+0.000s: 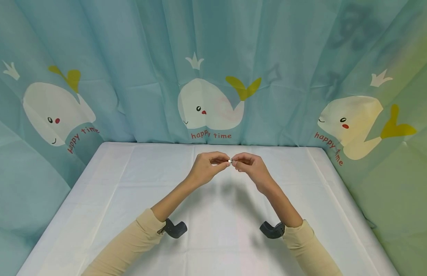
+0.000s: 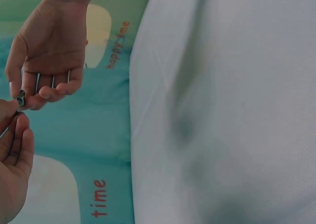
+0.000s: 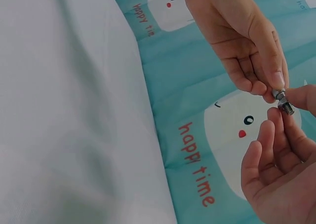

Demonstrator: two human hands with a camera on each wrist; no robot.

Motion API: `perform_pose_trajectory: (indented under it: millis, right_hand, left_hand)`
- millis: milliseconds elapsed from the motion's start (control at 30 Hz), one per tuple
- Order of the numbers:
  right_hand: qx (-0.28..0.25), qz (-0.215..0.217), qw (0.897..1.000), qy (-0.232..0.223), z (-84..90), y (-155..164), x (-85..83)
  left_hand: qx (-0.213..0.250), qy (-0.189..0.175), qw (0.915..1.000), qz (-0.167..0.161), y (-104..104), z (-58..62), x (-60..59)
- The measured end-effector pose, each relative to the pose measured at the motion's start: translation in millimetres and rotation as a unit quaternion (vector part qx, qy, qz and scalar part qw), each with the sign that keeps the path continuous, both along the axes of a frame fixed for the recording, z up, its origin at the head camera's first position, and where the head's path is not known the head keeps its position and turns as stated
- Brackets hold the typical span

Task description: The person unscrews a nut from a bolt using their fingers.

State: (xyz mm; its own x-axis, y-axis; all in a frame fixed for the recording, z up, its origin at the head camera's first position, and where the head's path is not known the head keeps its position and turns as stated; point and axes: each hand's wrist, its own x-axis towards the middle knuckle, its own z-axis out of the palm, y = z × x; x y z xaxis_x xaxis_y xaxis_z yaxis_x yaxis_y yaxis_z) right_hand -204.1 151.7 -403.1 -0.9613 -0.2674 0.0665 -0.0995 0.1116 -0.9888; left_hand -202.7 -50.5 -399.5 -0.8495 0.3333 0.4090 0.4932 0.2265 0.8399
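Note:
Held up above the far part of the table is a small silver metal bolt, between the fingertips of both hands. My left hand pinches one end with thumb and forefinger. From the other side, my right hand pinches it between thumb and fingers. In the right wrist view the bolt shows a rounded, wider part and a short threaded end. Fingers cover part of it, so I cannot tell whether it is one piece or two joined. The left wrist view shows the bolt small and dark between the fingertips.
A white cloth covers the table, with the hands' shadows on it. Behind and to both sides hangs a blue-green curtain printed with whales. Each forearm wears a black wrist mount near the sleeve cuff.

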Motion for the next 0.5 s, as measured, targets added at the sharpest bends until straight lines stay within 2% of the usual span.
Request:
perform_pose_trajectory:
  millis: [233, 500]
  right_hand:
    - [-0.011, 0.017, 0.999, 0.033, -0.9, 1.1, 0.4]
    - [-0.021, 0.033, 0.999, 0.013, 0.0, 1.5, -0.5]
  left_hand:
    - [0.005, 0.007, 1.0000, -0.003, 0.5, -0.2, 0.3]
    - [0.008, 0.010, 0.9999, -0.005, 1.7, 0.9, -0.4]
